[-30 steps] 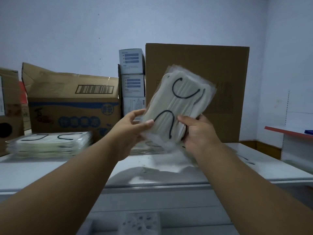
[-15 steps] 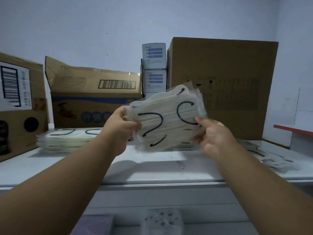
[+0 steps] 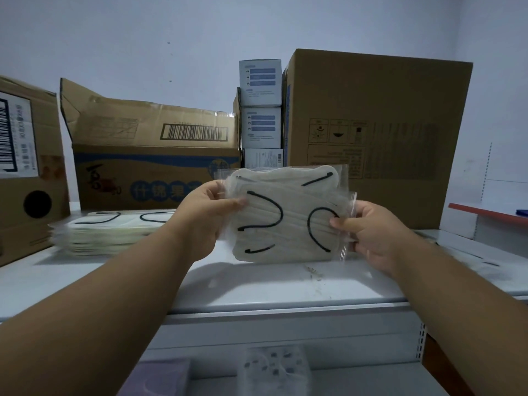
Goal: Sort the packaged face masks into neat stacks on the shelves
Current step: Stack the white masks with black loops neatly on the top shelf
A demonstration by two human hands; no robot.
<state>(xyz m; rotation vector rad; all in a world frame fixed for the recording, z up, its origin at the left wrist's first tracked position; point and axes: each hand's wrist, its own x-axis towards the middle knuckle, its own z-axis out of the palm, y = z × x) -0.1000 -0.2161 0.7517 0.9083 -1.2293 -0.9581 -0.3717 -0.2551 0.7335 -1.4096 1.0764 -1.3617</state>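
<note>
Two hands pinch one mask pack (image 3: 285, 215) above the shelf (image 3: 271, 284): left hand (image 3: 208, 212) on its left edge, right hand (image 3: 371, 232) on its right. It seems squared for stacking; next, it likely goes onto the stack (image 3: 108, 232) left of the left hand, edges aligned.

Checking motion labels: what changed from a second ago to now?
The clear-wrapped pack of cream face masks with black ear loops turned from steeply tilted to nearly level, lengthwise between both hands, and came down to just above the white shelf. The left hand and right hand went from its lower end to opposite short edges. The stack of mask packs and cardboard boxes stayed put.
</note>
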